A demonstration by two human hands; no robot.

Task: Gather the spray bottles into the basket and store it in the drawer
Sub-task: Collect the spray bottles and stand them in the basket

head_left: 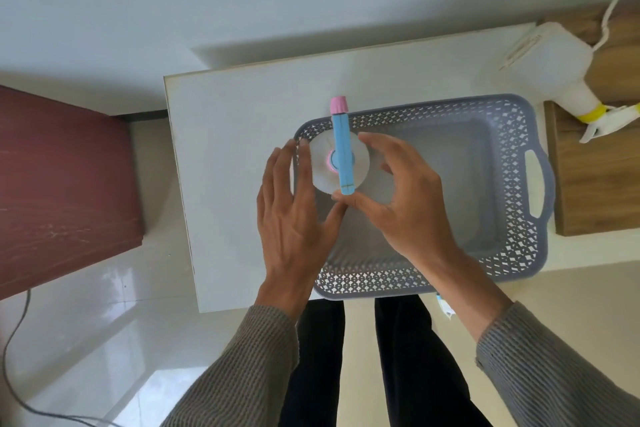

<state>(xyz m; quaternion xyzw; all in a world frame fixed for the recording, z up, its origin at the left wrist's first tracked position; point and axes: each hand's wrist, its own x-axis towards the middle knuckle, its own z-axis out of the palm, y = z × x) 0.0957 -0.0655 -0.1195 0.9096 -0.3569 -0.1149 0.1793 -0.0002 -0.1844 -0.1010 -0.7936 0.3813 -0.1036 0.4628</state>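
Right hand (398, 198), centre frame: fingers curled in a loose cup around the right side of a spray bottle (341, 163), thumb tip at the near end of its blue trigger head. Can't tell if it's actually gripping or just touching. Left hand (294, 208), just left of it: flat, fingers spread and extended, fingertips at the bottle's left side over the basket rim; contact unclear.

Bottle stands upright in the left end of the grey lattice basket (485, 246), seen from above: white body, blue head, pink nozzle pointing to the top of frame.

Basket sits on a white tabletop (235, 149), handle at its right end. Second spray bottle (557, 69), white with yellow collar, lies on its side upper right, outside the basket, on a wooden surface (595, 184).
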